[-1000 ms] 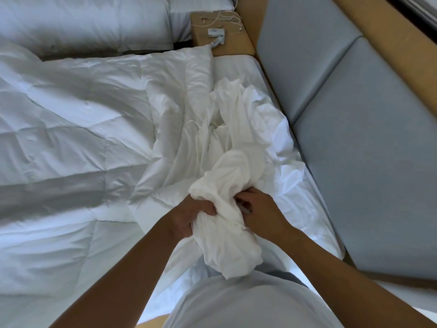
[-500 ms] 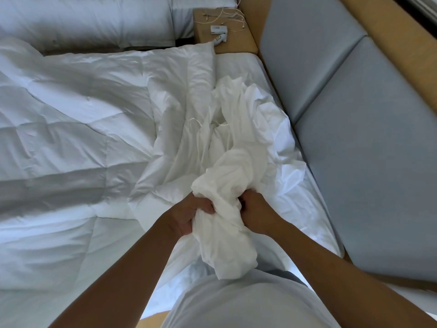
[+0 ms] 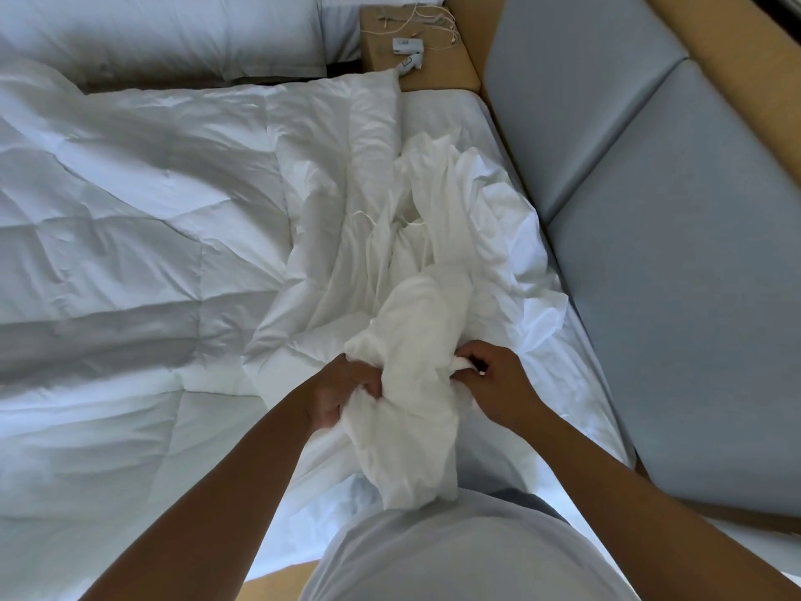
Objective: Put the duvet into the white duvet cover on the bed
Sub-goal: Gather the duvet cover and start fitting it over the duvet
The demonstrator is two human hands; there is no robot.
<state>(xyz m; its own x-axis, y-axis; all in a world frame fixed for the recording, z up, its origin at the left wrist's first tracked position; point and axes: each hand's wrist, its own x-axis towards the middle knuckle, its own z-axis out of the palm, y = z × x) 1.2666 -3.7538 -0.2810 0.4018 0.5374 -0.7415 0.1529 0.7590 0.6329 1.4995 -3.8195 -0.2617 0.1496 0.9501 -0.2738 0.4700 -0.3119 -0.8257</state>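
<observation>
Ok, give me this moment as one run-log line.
duvet cover: bunched, partly lifted | left hand: grips cover | right hand: grips cover | duvet: spread on bed, uncovered

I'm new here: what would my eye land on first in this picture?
The left hand and right hand grip a bunched white duvet cover, front and centre. A quilted duvet lies spread to its left; grey cushions line the right.

The person wears a plain pale grey soft cotton T-shirt [image 3: 455,557], smooth and unmarked across the torso. The left forearm [image 3: 208,492] and right forearm [image 3: 641,492] are bare, as are the left hand [image 3: 342,392] and right hand [image 3: 494,383].
</observation>
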